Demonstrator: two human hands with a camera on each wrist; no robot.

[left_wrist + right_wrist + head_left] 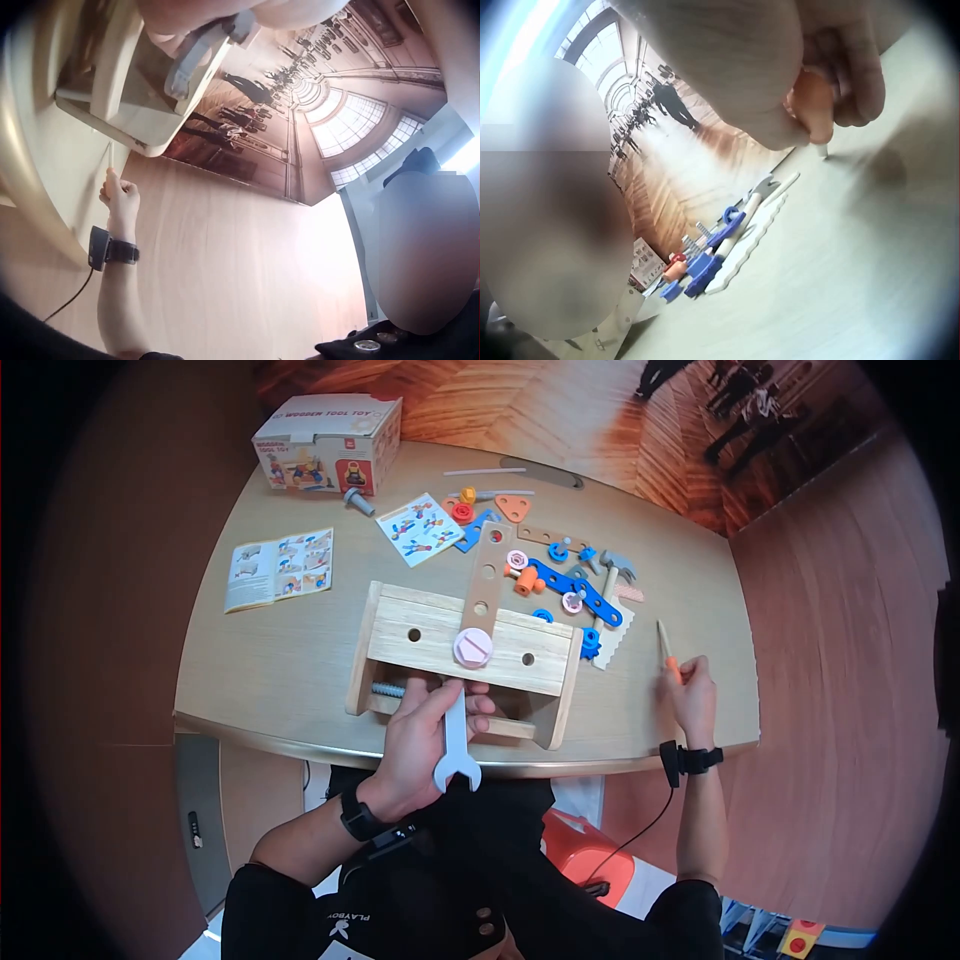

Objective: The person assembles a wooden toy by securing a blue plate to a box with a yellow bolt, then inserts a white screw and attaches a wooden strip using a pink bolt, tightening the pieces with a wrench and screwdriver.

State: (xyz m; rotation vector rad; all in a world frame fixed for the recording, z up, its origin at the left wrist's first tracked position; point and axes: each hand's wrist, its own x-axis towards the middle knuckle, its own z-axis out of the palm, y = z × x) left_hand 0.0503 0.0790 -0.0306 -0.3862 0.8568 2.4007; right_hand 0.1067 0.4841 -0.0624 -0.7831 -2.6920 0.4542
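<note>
My left hand (405,750) grips a grey toy wrench (457,745), its open end pointing down toward my lap. The fingers reach under the front of a wooden toy workbench (440,622), and part of the wrench is hidden there. A pink slotted bolt head (473,648) sits at the lower end of a wooden strip with holes (482,590) on the bench's top. Off to the right, my right hand (692,698) holds a toy screwdriver by its orange handle (812,105); its pale shaft (663,638) points away from me. A grey threaded bolt (388,689) shows inside the bench.
Behind the bench lie blue connector strips (600,605), an orange piece (528,582), a toy hammer (618,567) and a toy saw (613,645). An instruction booklet (280,568), a picture card (420,530), a grey bolt (358,501) and the toy box (330,445) occupy the left side.
</note>
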